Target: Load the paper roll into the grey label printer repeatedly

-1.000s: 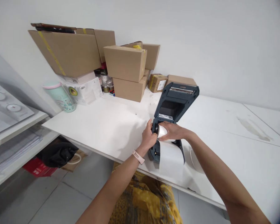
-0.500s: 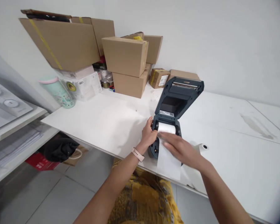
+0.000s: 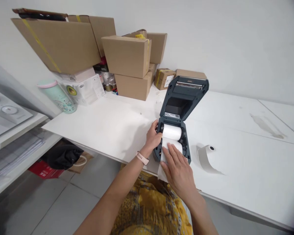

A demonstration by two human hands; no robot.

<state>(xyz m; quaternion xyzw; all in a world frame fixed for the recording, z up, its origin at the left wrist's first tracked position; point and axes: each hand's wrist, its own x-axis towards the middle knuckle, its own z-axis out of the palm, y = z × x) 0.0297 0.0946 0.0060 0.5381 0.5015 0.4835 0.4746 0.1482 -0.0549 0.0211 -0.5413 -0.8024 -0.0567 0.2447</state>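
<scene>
A dark blue-grey label printer (image 3: pixel 187 153) stands on the white table with its lid (image 3: pixel 183 98) tilted up and back. Inside it lies a white paper roll (image 3: pixel 171 132), whose loose paper strip (image 3: pixel 163 173) runs forward over the printer's front and past the table edge. My left hand (image 3: pixel 154 136) grips the printer's left side, the thumb over the rim beside the roll. Flat on the paper strip rests my right hand (image 3: pixel 177 164), fingers stretched out and holding nothing. Part of the strip and the printer's front are hidden under it.
Right of the printer, a second small paper roll (image 3: pixel 208 155) lies partly unwound on the table (image 3: pixel 247 182). Cardboard boxes (image 3: pixel 127 55) are stacked along the wall. A mint tumbler (image 3: pixel 60 98) and a white carton (image 3: pixel 88 89) stand at the left, near a shelf (image 3: pixel 19 130).
My right hand has slid from beside the roll toward me, down along the paper strip, and now lies flat on it. My left hand keeps its place on the printer's side.
</scene>
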